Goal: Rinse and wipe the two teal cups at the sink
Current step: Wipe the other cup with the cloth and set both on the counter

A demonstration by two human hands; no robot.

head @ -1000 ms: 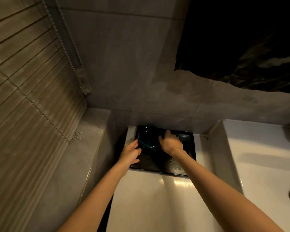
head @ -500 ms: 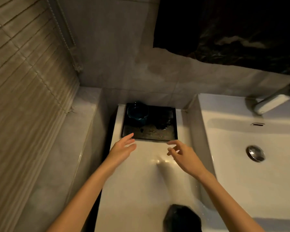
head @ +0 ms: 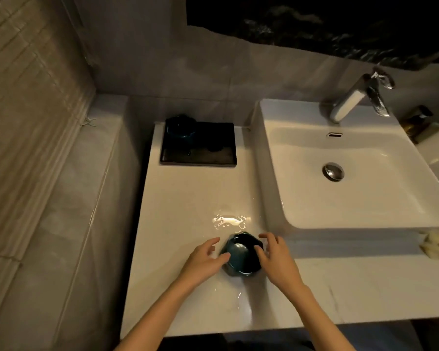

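So one teal cup (head: 241,258) sits near the front edge of the white surface (head: 188,198), just left of the sink (head: 352,193). Both hands are loose, not really gripping: the left hand (head: 204,260) touches its left side and the right hand (head: 274,258) rests fingertips on its right rim. The second teal cup (head: 181,127) is in the back left corner of the black tray (head: 213,159), at the surface's back edge.

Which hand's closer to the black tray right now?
Left. The left hand is just left of the near teal cup, almost straight in front of the black tray; the right hand is just right of the cup, offset toward the sink.
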